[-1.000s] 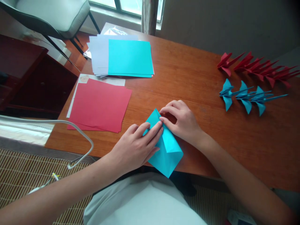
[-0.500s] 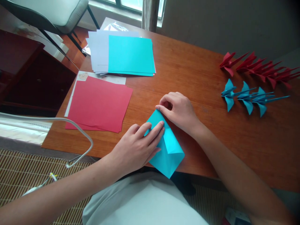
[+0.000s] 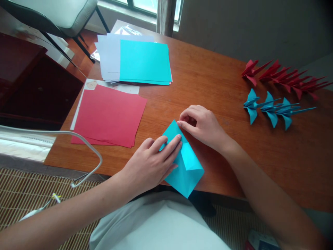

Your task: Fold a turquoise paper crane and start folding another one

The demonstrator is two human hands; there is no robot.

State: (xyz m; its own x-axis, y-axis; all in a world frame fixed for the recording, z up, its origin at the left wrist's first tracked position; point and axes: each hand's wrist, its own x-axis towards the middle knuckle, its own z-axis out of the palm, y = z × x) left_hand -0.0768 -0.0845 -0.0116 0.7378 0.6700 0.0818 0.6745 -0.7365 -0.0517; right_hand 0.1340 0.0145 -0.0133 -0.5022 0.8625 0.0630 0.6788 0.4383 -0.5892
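Observation:
A blue sheet of paper (image 3: 192, 158), folded into a kite-like shape with a narrow flap on its right side, lies at the table's front edge. My left hand (image 3: 153, 159) rests flat on it, fingers stretched out and pressing near the flap's inner edge. At the upper right edge of the sheet, just below the top point, my right hand (image 3: 200, 123) has thumb and forefinger pinched together on the folded edge. The other fingers of that hand are curled, and the hold itself is partly hidden.
Red sheets (image 3: 111, 116) lie left of my hands on the wooden table (image 3: 208, 76). Behind them are blue sheets (image 3: 144, 62) over pale paper. Folded blue cranes (image 3: 270, 107) and several red cranes (image 3: 283, 78) line the right side. A white cable (image 3: 88, 142) loops at left.
My right hand has slid a little right and down along the folded edge, away from the top point. My left hand stays in place on the paper.

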